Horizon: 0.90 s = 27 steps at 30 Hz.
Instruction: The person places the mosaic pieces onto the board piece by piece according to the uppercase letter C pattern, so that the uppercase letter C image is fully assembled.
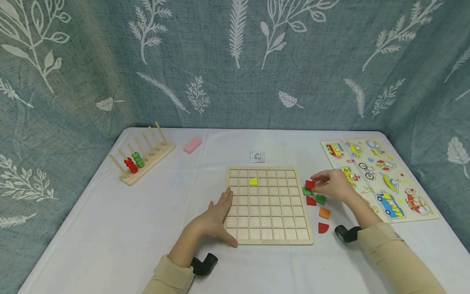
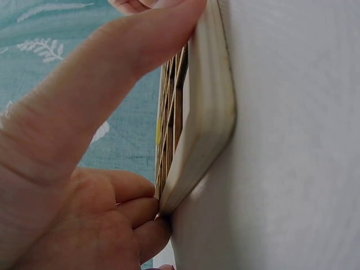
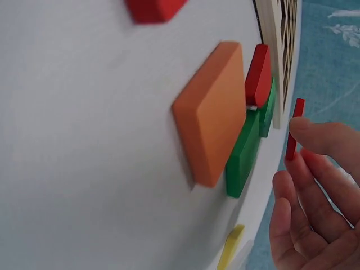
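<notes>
A wooden grid board (image 1: 264,241) lies on the white table with one yellow tile (image 1: 253,181) in an upper cell. My left hand (image 1: 214,218) rests against the board's left side, fingers stretched along the edge and thumb at the near left corner. In the left wrist view the thumb (image 2: 140,45) lies over the rim. My right hand (image 1: 333,185) pinches a red tile (image 3: 295,129) between thumb and fingertips, right of the board. Below that hand lie green tiles (image 1: 320,199), a red tile (image 1: 311,201), an orange tile (image 1: 324,213) and a rounded red tile (image 1: 323,228).
A wooden peg stand (image 1: 148,165) with red and green beads stands at the left. Near it lies a pink block (image 1: 192,145). A small gridded card (image 1: 257,157) sits behind the board. At the right is a vehicle picture puzzle (image 1: 400,204), partly behind the right hand.
</notes>
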Tool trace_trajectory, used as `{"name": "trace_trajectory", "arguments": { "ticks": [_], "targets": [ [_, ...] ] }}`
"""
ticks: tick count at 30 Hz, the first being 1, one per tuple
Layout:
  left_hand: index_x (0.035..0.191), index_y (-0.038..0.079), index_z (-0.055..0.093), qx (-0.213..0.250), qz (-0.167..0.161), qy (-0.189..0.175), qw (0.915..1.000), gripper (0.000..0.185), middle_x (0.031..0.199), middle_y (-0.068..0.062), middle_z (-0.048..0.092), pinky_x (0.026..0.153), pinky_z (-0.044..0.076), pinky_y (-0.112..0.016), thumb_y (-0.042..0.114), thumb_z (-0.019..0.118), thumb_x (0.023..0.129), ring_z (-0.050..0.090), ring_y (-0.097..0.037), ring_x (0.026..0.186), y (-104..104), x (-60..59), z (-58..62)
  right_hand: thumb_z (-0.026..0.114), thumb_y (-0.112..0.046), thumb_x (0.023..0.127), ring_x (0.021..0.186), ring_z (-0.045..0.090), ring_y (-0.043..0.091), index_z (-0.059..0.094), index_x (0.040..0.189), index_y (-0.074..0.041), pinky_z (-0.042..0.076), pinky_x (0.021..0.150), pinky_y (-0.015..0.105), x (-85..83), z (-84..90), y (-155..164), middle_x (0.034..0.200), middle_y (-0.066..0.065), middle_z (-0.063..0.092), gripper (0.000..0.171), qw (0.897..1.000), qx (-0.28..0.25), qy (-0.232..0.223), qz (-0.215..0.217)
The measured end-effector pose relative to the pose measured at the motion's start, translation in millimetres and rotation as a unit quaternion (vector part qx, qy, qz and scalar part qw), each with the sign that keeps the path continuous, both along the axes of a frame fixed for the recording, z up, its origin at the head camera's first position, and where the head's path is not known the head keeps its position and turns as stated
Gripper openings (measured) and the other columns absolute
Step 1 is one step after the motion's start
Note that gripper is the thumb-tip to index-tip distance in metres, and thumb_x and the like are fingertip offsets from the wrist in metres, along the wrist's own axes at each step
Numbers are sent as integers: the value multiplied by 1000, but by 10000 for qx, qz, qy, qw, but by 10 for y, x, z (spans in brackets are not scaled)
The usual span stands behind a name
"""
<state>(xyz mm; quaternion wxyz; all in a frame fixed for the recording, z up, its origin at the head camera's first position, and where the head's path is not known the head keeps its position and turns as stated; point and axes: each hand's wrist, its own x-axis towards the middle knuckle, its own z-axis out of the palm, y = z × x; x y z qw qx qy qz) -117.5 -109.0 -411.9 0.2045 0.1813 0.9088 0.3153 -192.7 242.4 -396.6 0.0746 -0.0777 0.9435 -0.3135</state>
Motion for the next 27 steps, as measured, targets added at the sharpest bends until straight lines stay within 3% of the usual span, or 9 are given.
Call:
{"name": "trace_trajectory", "arguments": {
  "ticks": [14, 27],
  "targets": [
    [145, -3, 6, 80, 41, -14, 10000, 134, 152, -13, -3, 109, 2, -49, 29, 91, 46, 0, -26, 139, 0, 6, -23, 74, -13, 75, 86, 59, 26, 66, 104, 2, 50, 68, 34, -11, -30, -163, 93, 12, 66, 34, 9996, -185, 14, 211],
    [145, -3, 6, 93, 46, -30, 9999, 133, 152, -12, -4, 109, 2, -49, 29, 91, 47, -1, -25, 139, 6, 16, -16, 75, -8, 73, 82, 61, 26, 67, 101, 4, 51, 65, 31, -26, -8, -393, 90, 13, 67, 31, 9977, -422, 226, 477]
  ]
}}
